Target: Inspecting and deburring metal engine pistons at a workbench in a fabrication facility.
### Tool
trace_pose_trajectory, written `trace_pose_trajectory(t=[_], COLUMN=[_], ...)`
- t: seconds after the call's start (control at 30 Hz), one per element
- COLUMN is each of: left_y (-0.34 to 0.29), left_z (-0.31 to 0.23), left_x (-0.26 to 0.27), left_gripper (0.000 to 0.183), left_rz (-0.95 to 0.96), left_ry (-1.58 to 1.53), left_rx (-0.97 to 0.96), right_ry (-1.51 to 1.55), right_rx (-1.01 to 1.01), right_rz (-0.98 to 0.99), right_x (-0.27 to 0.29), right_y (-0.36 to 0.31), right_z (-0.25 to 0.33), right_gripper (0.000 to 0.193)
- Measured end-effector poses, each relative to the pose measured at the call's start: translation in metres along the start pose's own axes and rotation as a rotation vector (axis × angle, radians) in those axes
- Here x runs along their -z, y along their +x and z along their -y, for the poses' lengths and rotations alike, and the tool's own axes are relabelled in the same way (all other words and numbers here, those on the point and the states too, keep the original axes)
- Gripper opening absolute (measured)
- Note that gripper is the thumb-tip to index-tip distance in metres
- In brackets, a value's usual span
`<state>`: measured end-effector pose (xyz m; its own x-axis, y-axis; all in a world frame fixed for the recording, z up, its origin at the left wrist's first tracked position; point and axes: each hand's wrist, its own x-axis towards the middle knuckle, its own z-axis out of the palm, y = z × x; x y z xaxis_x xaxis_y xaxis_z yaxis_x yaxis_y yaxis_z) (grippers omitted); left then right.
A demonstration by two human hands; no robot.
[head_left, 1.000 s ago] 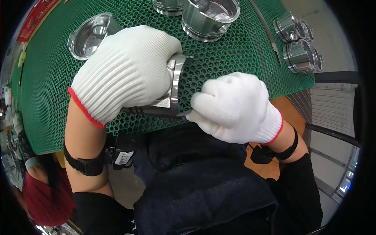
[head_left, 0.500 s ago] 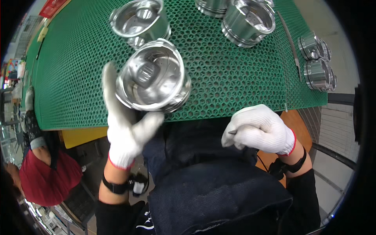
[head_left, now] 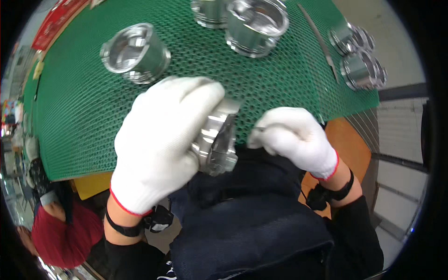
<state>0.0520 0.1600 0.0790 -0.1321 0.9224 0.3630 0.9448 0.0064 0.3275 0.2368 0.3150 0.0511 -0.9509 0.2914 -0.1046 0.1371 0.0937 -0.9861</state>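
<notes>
My left hand, in a white knit glove with a red cuff, is closed around a shiny metal piston. The piston is lifted near the mat's front edge and turned on its side, its open end facing right; the palm and fingers cover much of it. To the right, my right hand, gloved alike, is curled in a pinch. A thin grey tool pokes out at its fingertips, mostly hidden in the grip. It points toward the piston but is apart from it.
The table has a green honeycomb mat. One piston stands far left, another beside a further piston at the back. Two more pistons, one nearer, stand right, near a long thin blade-like tool. A co-worker in red is at left.
My left hand has closed around the piston, lifted it and turned it onto its side. My right hand has come slightly up and left, still pinching the thin tool. The view has shifted.
</notes>
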Motion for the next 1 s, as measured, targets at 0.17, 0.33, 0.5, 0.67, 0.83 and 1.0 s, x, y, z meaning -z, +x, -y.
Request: trace_pose_trajectory(t=[0.17, 0.33, 0.5, 0.67, 0.83, 1.0], left_y=[0.011, 0.036, 0.067, 0.081, 0.075, 0.022], left_z=[-0.032, -0.026, -0.009, 0.003, -0.001, 0.028], left_x=[-0.014, -0.013, -0.008, -0.010, 0.002, 0.010], left_gripper=[0.040, 0.034, 0.029, 0.033, 0.033, 0.040], left_rz=[-0.001, 0.192, 0.362, 0.549, 0.522, 0.153], left_ry=[0.224, 0.150, 0.156, 0.148, 0.153, -0.190], left_rx=[0.061, 0.173, 0.180, 0.204, 0.224, 0.137], right_ry=[-0.290, -0.559, -1.015, -1.161, -1.280, -0.837], right_rx=[0.106, 0.331, 0.503, 0.472, 0.427, 0.314], right_rz=[-0.111, -0.071, -0.122, 0.051, 0.193, 0.145], right_x=[-0.004, -0.005, 0.006, 0.014, 0.012, 0.027], right_y=[0.010, 0.006, 0.004, 0.008, 0.008, 0.002], right_z=[0.005, -0.008, 0.003, 0.014, 0.026, 0.012], right_gripper=[0.022, 0.021, 0.025, 0.024, 0.027, 0.015])
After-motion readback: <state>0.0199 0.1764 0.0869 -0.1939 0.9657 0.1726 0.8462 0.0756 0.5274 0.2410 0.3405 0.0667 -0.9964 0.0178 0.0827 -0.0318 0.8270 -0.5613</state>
